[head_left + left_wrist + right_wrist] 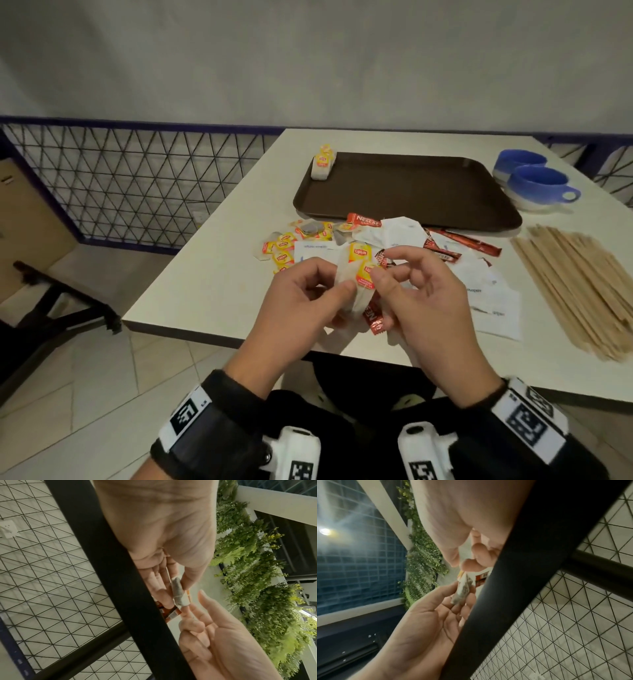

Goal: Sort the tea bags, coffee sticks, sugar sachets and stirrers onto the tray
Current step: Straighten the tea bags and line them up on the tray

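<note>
In the head view both hands hover over the table's front edge. My left hand (337,291) grips a small stack of tea bags (356,294) with yellow tags, thumb on top. My right hand (376,274) pinches a yellow tag (364,270) at the top of that stack. The left wrist view shows one grey tea bag (178,593) between thumb and fingers. In the right wrist view the tea bag (464,589) hangs under my right fingertips (469,564). A red coffee stick (373,318) shows just below the hands; whether it is held I cannot tell. The brown tray (407,192) carries one tea bag stack (323,164) at its far left corner.
Before the tray lie loose tea bags (284,246), white sugar sachets (390,233) and red coffee sticks (462,243). Wooden stirrers (582,287) are heaped at the right. Two blue cups (537,185) stand right of the tray. A wire fence (137,185) runs along the left.
</note>
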`<action>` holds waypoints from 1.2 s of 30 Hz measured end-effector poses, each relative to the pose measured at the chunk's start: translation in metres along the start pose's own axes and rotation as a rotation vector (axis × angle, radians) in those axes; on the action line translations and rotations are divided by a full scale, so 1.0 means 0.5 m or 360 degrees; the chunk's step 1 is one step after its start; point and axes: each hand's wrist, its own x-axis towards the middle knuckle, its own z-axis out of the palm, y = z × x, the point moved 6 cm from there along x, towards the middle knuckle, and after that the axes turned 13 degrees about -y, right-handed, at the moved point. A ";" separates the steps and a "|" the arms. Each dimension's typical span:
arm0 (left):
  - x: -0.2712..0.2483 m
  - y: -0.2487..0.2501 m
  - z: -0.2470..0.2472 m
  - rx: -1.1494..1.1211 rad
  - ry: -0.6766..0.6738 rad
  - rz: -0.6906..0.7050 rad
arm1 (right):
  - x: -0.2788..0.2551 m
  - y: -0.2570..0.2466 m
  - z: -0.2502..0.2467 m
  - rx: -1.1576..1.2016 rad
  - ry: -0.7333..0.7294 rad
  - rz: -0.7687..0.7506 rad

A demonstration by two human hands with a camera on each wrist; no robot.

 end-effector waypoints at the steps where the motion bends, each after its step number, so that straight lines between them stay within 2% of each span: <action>1: 0.001 -0.002 0.001 0.0014 0.0000 0.0000 | -0.001 0.002 -0.003 0.0004 -0.0005 -0.0006; 11: 0.002 -0.005 0.000 -0.0116 -0.0002 0.0058 | -0.006 0.016 -0.012 0.0030 -0.0040 -0.0057; 19: 0.001 -0.021 -0.024 -0.0248 0.0163 -0.0018 | -0.011 0.012 -0.004 0.0068 -0.0206 -0.0134; 23: 0.003 -0.021 -0.015 -0.0184 0.0069 0.0004 | -0.012 0.005 0.000 0.0104 -0.0245 -0.0205; 27: 0.003 -0.023 -0.009 -0.0165 -0.0025 0.0054 | -0.011 0.005 -0.004 0.0159 -0.0187 -0.0237; 33: -0.001 -0.016 0.000 -0.0251 -0.0152 0.0082 | -0.008 0.014 -0.009 0.0186 -0.0116 -0.0180; 36: -0.003 -0.006 0.007 -0.0087 -0.0181 0.0128 | -0.007 0.015 -0.007 0.0152 -0.0136 -0.0149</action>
